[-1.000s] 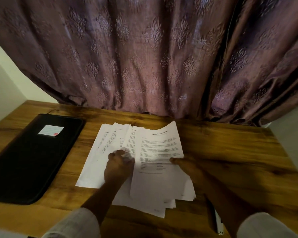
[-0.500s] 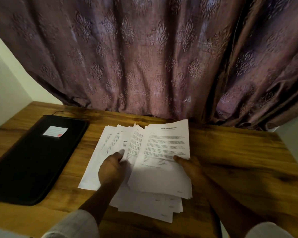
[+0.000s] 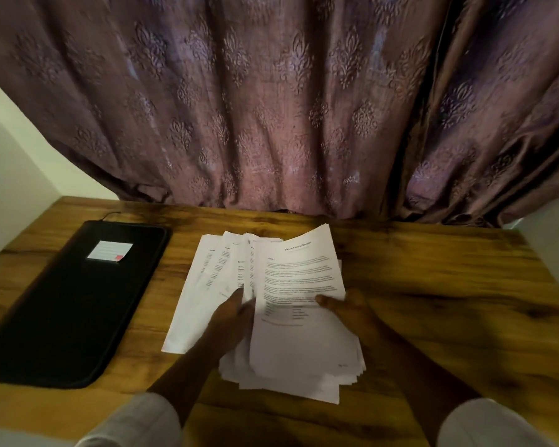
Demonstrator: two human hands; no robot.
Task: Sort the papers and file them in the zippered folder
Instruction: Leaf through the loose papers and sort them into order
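Papers (image 3: 297, 285): one fanned pile at the centre of the tabletop (image 3: 433, 285), sheet count not readable. Two hands in use: fanned sheets are gripped by left hand (image 3: 231, 317) at 8 o'clock, top sheet is pinched by right hand (image 3: 346, 309) at 4 o'clock. One black zippered folder (image 3: 71, 304), one label (image 3: 109, 251) on it, is laid flat at 9 o'clock. Wood surface; one purple patterned curtain (image 3: 271, 108) at 12 o'clock.

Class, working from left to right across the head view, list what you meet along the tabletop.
Black zippered folder → fanned papers → left hand → top sheet → right hand → bare wooden table.
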